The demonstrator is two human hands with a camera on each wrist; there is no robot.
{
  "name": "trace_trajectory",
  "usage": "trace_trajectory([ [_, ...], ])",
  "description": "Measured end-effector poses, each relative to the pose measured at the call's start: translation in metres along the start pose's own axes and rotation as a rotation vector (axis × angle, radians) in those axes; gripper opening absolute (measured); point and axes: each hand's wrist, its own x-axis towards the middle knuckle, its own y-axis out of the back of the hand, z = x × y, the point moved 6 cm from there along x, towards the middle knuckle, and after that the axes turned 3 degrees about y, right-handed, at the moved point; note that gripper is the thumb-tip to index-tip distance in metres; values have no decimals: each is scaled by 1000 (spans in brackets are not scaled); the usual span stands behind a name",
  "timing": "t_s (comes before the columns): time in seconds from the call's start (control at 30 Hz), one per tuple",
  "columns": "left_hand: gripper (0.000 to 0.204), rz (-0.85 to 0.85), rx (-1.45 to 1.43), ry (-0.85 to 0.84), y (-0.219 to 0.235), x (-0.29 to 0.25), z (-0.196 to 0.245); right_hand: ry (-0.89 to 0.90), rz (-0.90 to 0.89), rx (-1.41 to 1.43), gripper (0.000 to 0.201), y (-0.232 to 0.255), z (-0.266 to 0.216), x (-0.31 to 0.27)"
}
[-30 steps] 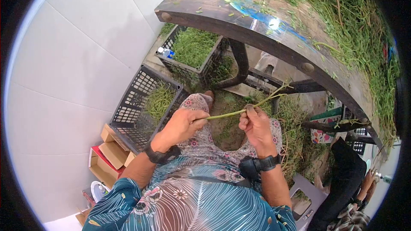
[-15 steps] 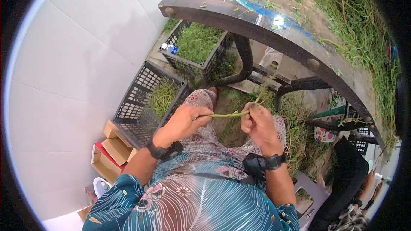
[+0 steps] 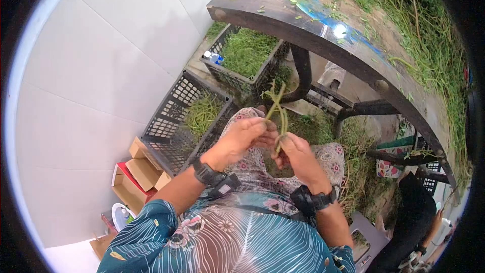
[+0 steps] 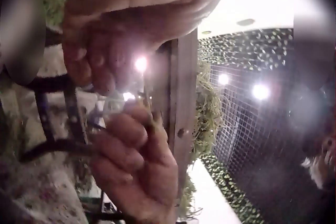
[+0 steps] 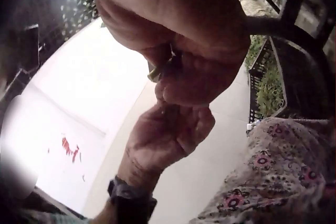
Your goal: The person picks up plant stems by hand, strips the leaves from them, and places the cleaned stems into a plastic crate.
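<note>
Just above the lap, my left hand (image 3: 245, 139) and right hand (image 3: 299, 157) are close together in the head view. Thin green plant stems (image 3: 283, 121) rise from between them and cross near their forked tops. The thumb and fingers of my right hand pinch the stem bases. My left thumb and fingers are at the left-hand stem (image 3: 273, 109), their grip partly hidden. In the left wrist view, the right hand (image 4: 134, 163) has curled fingers. In the right wrist view, a cut green stem end (image 5: 154, 74) pokes out beside the right thumb.
A black crate (image 3: 172, 98) with several bare stems stands left of the knees. Behind it another crate (image 3: 209, 68) holds leafy greens and a bottle (image 3: 213, 57). The wooden table (image 3: 303, 28) carries heaped greens (image 3: 419, 25). Cardboard boxes (image 3: 132, 187) lie left; another person's leg (image 3: 417, 207) is right.
The single stem stretched between both hands bent, and now stem lengths stand crossed and upright. My hands moved together, the left one rightward and the right one slightly left. The head view shifted a little.
</note>
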Motion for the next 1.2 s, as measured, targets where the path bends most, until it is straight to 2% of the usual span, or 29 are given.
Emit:
trace_trajectory([
  [0.03,26,-5,-2,35,1,5,-8,-21,62,-75,30,-2,-2,2],
  [0.13,26,18,-16,86,6,8,-19,2,98,-326,29,1,-5,10],
  [0.23,28,-51,25,73,9,15,-28,209,49,-736,26,-8,-4,15],
  [0.3,31,-113,507,-307,-13,1,10,247,18,-729,25,-19,-8,14],
  [0.33,32,-57,458,-301,-12,-4,19,304,-22,-742,24,-21,-3,15],
  [0.37,32,-2,408,-298,-10,-8,28,225,-102,-767,25,-23,-7,15],
  [0.4,31,130,87,-58,9,-11,19,270,-134,-753,26,-21,-14,13],
  [0.47,25,218,402,-206,67,-26,39,249,-87,-656,26,-7,-37,4],
  [0.5,21,351,324,-152,77,-40,54,224,-39,-660,26,1,-53,-2],
  [0.53,23,399,574,-235,122,-52,62,198,7,-659,25,11,-72,-10],
  [0.57,25,566,1200,-235,158,-67,79,173,51,-656,25,21,-89,-17],
  [0.6,29,769,1395,-405,190,-80,82,221,107,-688,24,31,-108,-25],
  [0.63,32,908,1439,-496,185,-97,95,266,160,-721,22,42,-126,-33],
  [0.67,35,950,1451,-573,176,-109,104,217,190,-574,21,54,-137,-41],
  [0.73,31,788,1124,-397,198,-103,91,319,316,-644,21,74,-171,-55],
  [0.77,27,669,1155,-356,192,-93,81,331,379,-745,20,84,-185,-61],
  [0.8,24,547,1185,-316,182,-82,70,363,489,-705,19,95,-196,-67],
  [0.83,20,449,1265,-310,127,-75,76,401,554,-823,19,102,-213,-74],
  [0.87,21,376,1223,-242,110,-65,65,388,649,-949,19,115,-225,-79],
  [0.9,22,275,1297,-295,93,-55,58,387,718,-1029,20,124,-239,-81],
  [0.93,23,173,1179,-213,80,-42,47,384,787,-1108,21,132,-253,-83],
  [0.97,23,149,1267,-243,59,-35,46,472,789,-1235,22,138,-263,-80],
  [1.0,27,107,1291,-137,44,-27,40,563,791,-1361,24,147,-269,-75],
  [1.03,28,9,1352,-209,28,-21,37,658,789,-1488,25,153,-273,-69],
  [1.07,28,-89,1411,-281,15,-15,31,609,770,-1575,26,162,-272,-61],
  [1.17,29,-160,1480,-454,-2,-4,20,455,687,-1803,26,175,-265,-41],
  [1.2,28,-170,1474,-430,-3,-5,18,481,691,-1798,25,175,-266,-42],
])
